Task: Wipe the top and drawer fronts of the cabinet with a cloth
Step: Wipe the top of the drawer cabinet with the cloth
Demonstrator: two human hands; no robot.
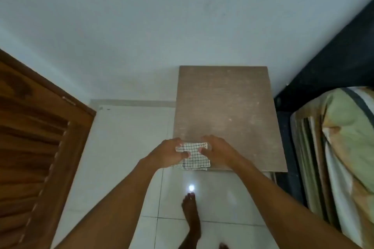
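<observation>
The cabinet's brown top (226,107) stands against the pale wall, seen from above; its drawer fronts are hidden below the near edge. A white cloth with a dark grid pattern (195,157) lies folded at the near left corner of the top, hanging slightly over the edge. My left hand (170,152) holds the cloth's left side, thumb on top. My right hand (217,150) grips its right side, fingers curled over the far edge.
A brown wooden louvred door (36,147) stands open at the left. A bed with a pale green cover (348,147) and dark headboard (334,50) lies close on the right. White floor tiles (125,147) lie below, with my bare foot (191,214) near a bright light reflection.
</observation>
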